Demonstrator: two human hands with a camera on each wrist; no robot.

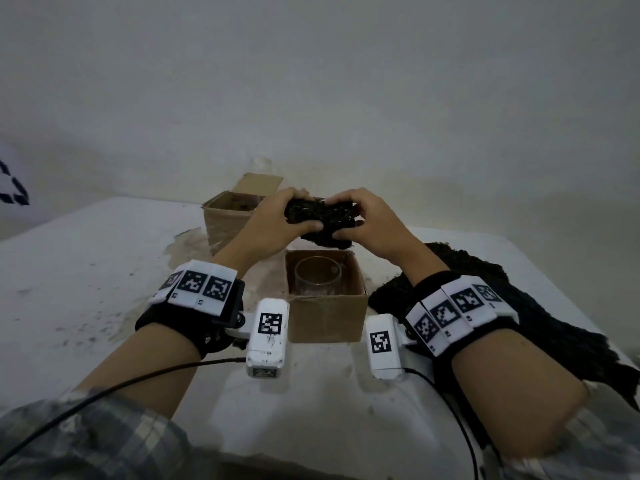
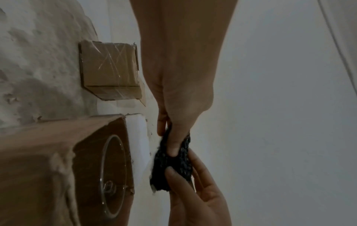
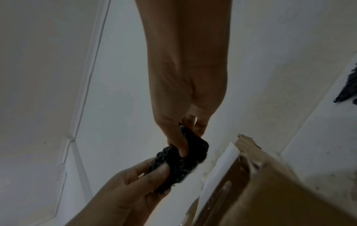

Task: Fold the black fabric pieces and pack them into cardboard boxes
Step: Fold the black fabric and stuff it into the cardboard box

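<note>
Both hands grip one small folded bundle of black fabric (image 1: 320, 216), held in the air just above and behind the near cardboard box (image 1: 327, 317), which serves as the landmark here. The left hand (image 1: 277, 220) curls round the bundle's left end, thumb on the near face and fingers wrapped over the top. The right hand (image 1: 367, 216) pinches the right end the same way. This two-sided squeeze probably keeps the folds tight, so the springy, knitted-looking cloth does not open again before it goes down into a box.

The near box stands open on the white tabletop (image 1: 86, 271) and already holds a clear glass (image 1: 317, 277), so the bundle may be meant as padding there; that is only a guess. A second open box (image 1: 230, 216) stands behind and left of the near box, with its side covered in tape. To the right of the near box lies a larger heap of black fabric (image 1: 519, 306), not yet folded.

Both forearms reach forward over the near box, with wrists level and palms turned toward each other.
</note>
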